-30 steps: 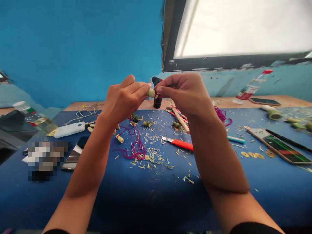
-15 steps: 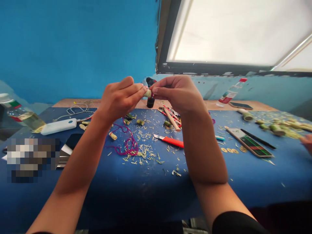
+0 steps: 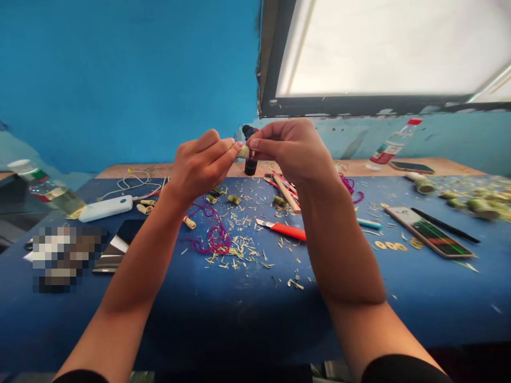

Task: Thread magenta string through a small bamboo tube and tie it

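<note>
Between my hands, raised over the table, is a small pale-green bamboo piece (image 3: 243, 152) with purple cord (image 3: 252, 153) around its right end. Its left end sits in the closed fingers of my left hand (image 3: 205, 162). Thumb and forefinger of my right hand (image 3: 293, 146) pinch the corded end; whether they grip cord, bamboo or both is hard to tell. Below lies a loose tangle of purple cord (image 3: 217, 239) among bamboo shavings (image 3: 243, 250). A red-handled craft knife (image 3: 289, 231) rests under my right wrist. Another small bamboo piece (image 3: 189, 222) lies near my left forearm.
A dark upright tool (image 3: 250, 165) stands behind my hands. Bottles stand left (image 3: 59, 194) and right (image 3: 393, 143). A white power strip-like device (image 3: 106, 208), a phone (image 3: 429, 232), black tweezers (image 3: 445, 226), wooden rings (image 3: 391, 246) and cut bamboo (image 3: 483, 207) lie on the blue table (image 3: 239, 319).
The view has swung slightly left, so the table things appear farther right. Both hands keep their hold on the bamboo piece, with little visible change in grip.
</note>
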{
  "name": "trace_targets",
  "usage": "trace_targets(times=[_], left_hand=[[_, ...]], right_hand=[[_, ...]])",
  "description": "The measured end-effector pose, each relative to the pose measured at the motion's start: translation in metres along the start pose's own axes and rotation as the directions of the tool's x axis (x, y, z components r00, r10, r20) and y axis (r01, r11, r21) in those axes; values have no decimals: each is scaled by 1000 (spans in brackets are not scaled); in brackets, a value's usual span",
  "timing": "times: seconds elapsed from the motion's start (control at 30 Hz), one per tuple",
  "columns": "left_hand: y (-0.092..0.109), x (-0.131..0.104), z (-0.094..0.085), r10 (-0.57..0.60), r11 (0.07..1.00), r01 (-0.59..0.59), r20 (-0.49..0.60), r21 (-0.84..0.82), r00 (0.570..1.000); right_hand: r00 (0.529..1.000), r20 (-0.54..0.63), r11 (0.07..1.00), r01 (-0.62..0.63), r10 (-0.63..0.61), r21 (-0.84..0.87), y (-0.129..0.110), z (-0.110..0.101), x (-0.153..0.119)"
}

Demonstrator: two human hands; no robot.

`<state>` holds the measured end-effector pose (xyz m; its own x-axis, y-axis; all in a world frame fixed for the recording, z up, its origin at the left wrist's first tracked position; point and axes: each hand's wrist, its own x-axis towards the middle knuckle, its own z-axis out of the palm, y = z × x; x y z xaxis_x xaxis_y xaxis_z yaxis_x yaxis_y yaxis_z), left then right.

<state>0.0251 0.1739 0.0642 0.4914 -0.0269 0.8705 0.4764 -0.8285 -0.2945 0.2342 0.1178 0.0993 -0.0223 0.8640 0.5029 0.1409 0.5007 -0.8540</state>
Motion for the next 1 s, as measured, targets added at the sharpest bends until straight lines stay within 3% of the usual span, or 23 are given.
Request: trace_targets(times=[0.17, 0.37, 0.57, 0.67, 0.77, 0.87, 1.0], left_hand=[[-1, -1, 1, 64, 998, -63, -35, 26, 997], [-3, -3, 2, 61, 993, -54, -58, 103, 996], [-8, -8, 7, 102, 972, -75, -111, 222, 989], [-9, -11, 12, 88, 971, -52, -145, 234, 986], [-5, -8, 10, 24, 981, 5, -146, 192, 989], [4, 3, 2, -84, 993, 89, -72, 72, 994], [17, 15, -3, -279, 949, 280, 26, -143, 960]], right_hand=[[999, -2, 998, 50, -50, -37, 0, 5, -2], [999, 21, 999, 25, -24, -33, 5, 4, 1], [969, 183, 968, -197, 167, 159, 16, 3, 11], [961, 180, 954, -241, 209, 177, 17, 4, 14], [978, 111, 962, -198, 179, 190, 19, 3, 15], [996, 6, 989, -87, 86, 120, 21, -2, 17], [1000, -26, 1000, 6, -5, 21, 23, -7, 19]])
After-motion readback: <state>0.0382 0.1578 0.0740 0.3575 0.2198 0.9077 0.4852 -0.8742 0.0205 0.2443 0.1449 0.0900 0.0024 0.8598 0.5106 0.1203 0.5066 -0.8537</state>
